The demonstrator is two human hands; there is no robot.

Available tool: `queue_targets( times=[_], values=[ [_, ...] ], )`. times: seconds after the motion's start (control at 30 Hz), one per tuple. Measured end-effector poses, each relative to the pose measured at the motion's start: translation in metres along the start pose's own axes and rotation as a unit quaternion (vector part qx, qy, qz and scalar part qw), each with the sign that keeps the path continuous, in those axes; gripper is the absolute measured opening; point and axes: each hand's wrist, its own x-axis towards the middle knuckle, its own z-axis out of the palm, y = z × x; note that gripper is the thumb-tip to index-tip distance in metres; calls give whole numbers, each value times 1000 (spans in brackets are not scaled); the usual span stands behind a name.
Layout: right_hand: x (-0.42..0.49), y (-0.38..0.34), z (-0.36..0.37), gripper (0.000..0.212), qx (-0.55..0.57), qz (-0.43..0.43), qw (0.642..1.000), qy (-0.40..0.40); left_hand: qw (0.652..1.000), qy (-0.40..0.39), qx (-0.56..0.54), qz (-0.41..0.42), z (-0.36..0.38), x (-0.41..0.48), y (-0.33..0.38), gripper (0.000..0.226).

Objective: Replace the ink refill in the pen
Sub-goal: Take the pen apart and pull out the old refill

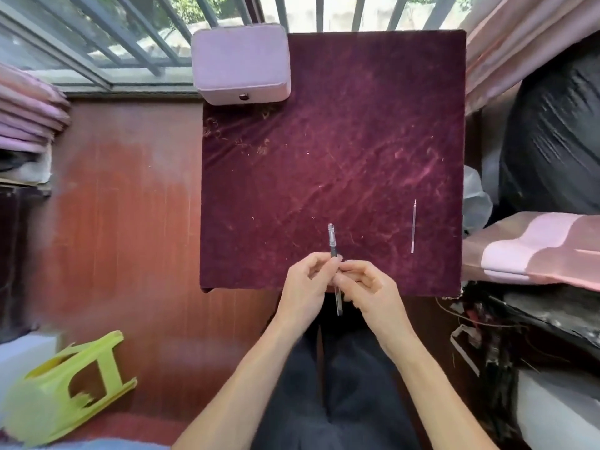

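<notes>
The pen [334,258] is held upright low in the frame's centre, pinched by the left hand [305,287] near its dark grip and by the right hand [370,287] on the clear barrel, whose middle is hidden by fingers. A thin refill [413,227] lies apart to the right on the maroon velvet table [324,141]; its ink level cannot be made out.

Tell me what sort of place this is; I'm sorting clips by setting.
Likely a cluttered room at home: a small velvet-covered table by a barred window, pink curtains, and a tipped green stool on the wood floor.
</notes>
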Motion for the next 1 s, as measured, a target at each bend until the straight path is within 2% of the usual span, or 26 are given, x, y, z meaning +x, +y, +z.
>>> queue_targets(
  times=[0.1,0.27,0.53,0.63,0.83,1.0],
  values=[
    [30,22,-5,13,24,-3,1000,4,1000,-9,14,8,-4,32,-25,19],
    [89,55,-4,24,33,-24,998,49,999,-26,25,9,-9,80,-68,23],
    [150,98,-2,16,22,-84,995,50,997,-66,41,31,-18,122,-120,26],
    [158,106,-3,15,27,-94,994,46,996,-82,14,26,-20,131,-125,26],
    [164,109,3,14,44,-101,993,44,990,-110,0,84,-17,146,-114,21],
    [169,107,5,12,13,-131,988,82,991,-87,18,100,-14,150,-106,25]
  ],
)
